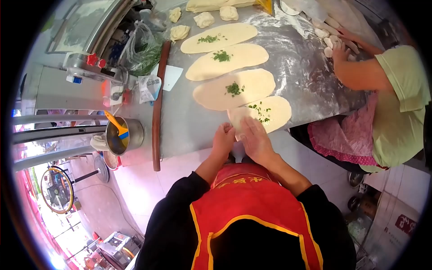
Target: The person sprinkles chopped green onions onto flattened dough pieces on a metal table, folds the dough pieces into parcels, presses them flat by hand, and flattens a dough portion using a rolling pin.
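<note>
The nearest of several flat oval dough sheets [280,110] lies at the table's front edge, chopped scallions [263,118] scattered on its middle. Its left end looks folded or drawn up beneath my hands. My left hand [223,138] is curled, thumb and fingers pinched at the near left edge of this sheet. My right hand [255,139] lies on the same dough with its fingers stretched out flat, hiding part of it. Beyond it, a second dough sheet [209,96] carries a small scallion heap, as does a third dough sheet [202,67].
A long wooden rolling pin [157,117] lies along the table's left side. Left of it stand a metal pot [135,135] with a yellow-handled brush and a bag of greens [141,54]. Dough lumps [204,20] sit at the back. A co-worker [396,90] handles dough pieces at right.
</note>
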The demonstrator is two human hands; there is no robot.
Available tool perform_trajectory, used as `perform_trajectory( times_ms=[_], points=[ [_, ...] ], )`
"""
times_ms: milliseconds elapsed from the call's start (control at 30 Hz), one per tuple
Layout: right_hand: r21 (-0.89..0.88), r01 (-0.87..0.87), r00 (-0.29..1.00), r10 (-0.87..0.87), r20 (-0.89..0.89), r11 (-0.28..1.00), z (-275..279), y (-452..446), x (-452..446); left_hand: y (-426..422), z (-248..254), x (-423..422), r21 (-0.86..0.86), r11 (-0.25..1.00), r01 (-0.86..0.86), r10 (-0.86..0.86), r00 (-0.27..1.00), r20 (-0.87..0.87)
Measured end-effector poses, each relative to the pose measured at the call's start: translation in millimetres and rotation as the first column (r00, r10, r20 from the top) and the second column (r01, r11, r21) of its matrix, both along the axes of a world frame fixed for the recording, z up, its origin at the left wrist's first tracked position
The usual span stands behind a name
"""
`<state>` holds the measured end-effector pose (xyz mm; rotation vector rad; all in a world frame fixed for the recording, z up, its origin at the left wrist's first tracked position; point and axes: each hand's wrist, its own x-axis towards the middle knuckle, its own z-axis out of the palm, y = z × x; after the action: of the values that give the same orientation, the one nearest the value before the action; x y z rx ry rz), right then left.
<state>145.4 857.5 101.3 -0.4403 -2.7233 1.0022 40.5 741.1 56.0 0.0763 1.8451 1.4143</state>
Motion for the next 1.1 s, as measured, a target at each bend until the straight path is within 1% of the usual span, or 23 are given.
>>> perform_trajectory(
  times_ms=[33, 100, 200, 233, 300, 333, 400, 433, 500, 600, 633, 700, 733, 767, 800, 833, 867, 900, 933, 967, 1000, 1100],
  points=[
    [-0.079, -0.003, 1.0, 0.003, 0.007, 0.997, -4, -3, -1, 6, 2, -5, 0.013, 1.0, 0.008, -0.009, 0.993, 0.116],
    [-0.038, 0.035, 0.999, -0.036, -0.036, 0.999, -6, -4, -7, 16, 12, -17, 0.035, 0.999, 0.014, -0.025, 0.94, 0.34],
    [-0.015, 0.107, 0.993, -0.108, -0.055, 0.994, -13, -9, -12, 28, 32, -17, 0.002, 1.0, 0.003, -0.004, 0.943, 0.333],
    [-0.009, 0.136, 0.989, -0.137, -0.054, 0.991, -17, -8, -14, 31, 31, -13, 0.061, 0.998, -0.024, 0.005, 0.955, 0.297],
    [0.109, 0.127, 0.992, -0.127, -0.001, 0.986, -33, -7, -15, 32, 28, 0, 0.177, 0.981, -0.076, 0.033, 0.972, 0.232],
    [0.168, 0.117, 0.992, -0.122, 0.023, 0.979, -29, -6, -19, 32, 31, 1, 0.173, 0.976, -0.13, 0.078, 0.958, 0.277],
    [0.066, 0.193, 0.98, -0.19, -0.058, 0.979, -16, -2, -22, 34, 39, 1, 0.157, 0.959, -0.235, 0.166, 0.918, 0.362],
    [0.01, 0.23, 0.969, -0.229, -0.093, 0.973, -9, -2, -23, 32, 35, 1, 0.167, 0.961, -0.222, 0.151, 0.922, 0.356],
    [0.063, 0.243, 0.967, -0.236, -0.099, 0.968, -13, -6, -28, 28, 16, 2, 0.186, 0.962, -0.198, 0.124, 0.93, 0.347],
    [0.101, 0.263, 0.963, -0.254, -0.089, 0.96, -13, -8, -33, 28, -2, 6, 0.189, 0.948, -0.257, 0.209, 0.948, 0.242],
    [0.111, 0.268, 0.962, -0.26, -0.082, 0.957, -12, -6, -33, 31, 2, 8, 0.216, 0.948, -0.232, 0.182, 0.957, 0.224],
    [-0.006, 0.237, 0.962, -0.235, -0.137, 0.972, -12, 6, -30, 38, 24, 13, 0.268, 0.947, -0.18, 0.132, 0.974, 0.186],
    [-0.064, 0.214, 0.96, -0.222, -0.17, 0.975, -12, 14, -29, 43, 43, 17, 0.248, 0.945, -0.215, 0.158, 0.96, 0.231],
    [-0.176, 0.249, 0.959, -0.268, -0.095, 0.952, -13, 20, -29, 47, 65, 22, 0.225, 0.941, -0.251, 0.187, 0.944, 0.272],
    [-0.28, 0.289, 0.952, -0.305, -0.015, 0.916, -14, 27, -27, 48, 77, 25, 0.202, 0.937, -0.286, 0.215, 0.925, 0.314],
    [-0.376, 0.332, 0.941, -0.332, 0.069, 0.865, -15, 34, -25, 46, 75, 22, 0.176, 0.971, -0.163, 0.141, 0.981, 0.131],
    [-0.428, 0.349, 0.934, -0.348, 0.085, 0.834, -18, 43, -22, 42, 69, 17, 0.125, 0.991, -0.043, 0.05, 0.997, -0.053],
    [-0.477, 0.365, 0.927, -0.362, 0.103, 0.8, -21, 51, -18, 39, 62, 14, 0.054, 0.996, 0.066, -0.052, 0.972, -0.229],
    [-0.524, 0.381, 0.919, -0.375, 0.123, 0.762, -26, 60, -13, 37, 50, 14, -0.013, 0.99, 0.143, -0.137, 0.909, -0.394],
    [-0.568, 0.397, 0.91, -0.388, 0.145, 0.721, -30, 67, -9, 35, 37, 12, -0.091, 0.974, 0.207, -0.223, 0.812, -0.54],
    [-0.678, 0.41, 0.897, -0.403, 0.18, 0.61, -37, 72, -7, 34, 25, 12, -0.178, 0.95, 0.256, -0.308, 0.683, -0.662],
    [-0.733, 0.469, 0.864, -0.429, 0.264, 0.492, -15, 80, -7, 43, 17, 26, -0.301, 0.866, 0.399, -0.472, 0.458, -0.753]
  ],
)
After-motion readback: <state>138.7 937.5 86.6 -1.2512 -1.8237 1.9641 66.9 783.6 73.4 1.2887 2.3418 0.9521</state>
